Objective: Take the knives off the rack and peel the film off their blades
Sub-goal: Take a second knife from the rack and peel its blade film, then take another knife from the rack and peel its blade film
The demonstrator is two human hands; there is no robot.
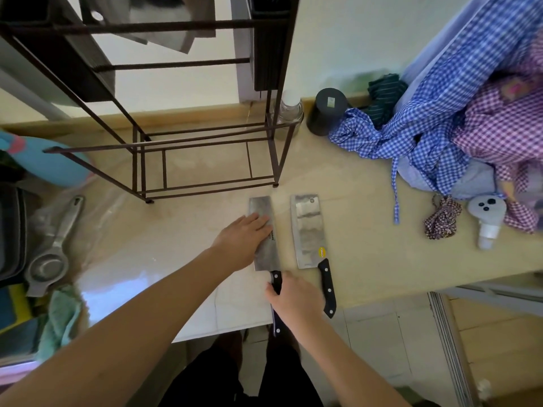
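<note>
Black knife handle (276, 284) half hidden under right hand (295, 298).

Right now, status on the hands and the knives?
Left hand flat on left cleaver blade. Right hand gripping its handle. Second cleaver lies alongside, untouched. Rack behind; nothing in the way.

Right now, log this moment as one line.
left hand flat on left cleaver blade | right hand gripping its handle | right cleaver untouched | rack behind
</note>
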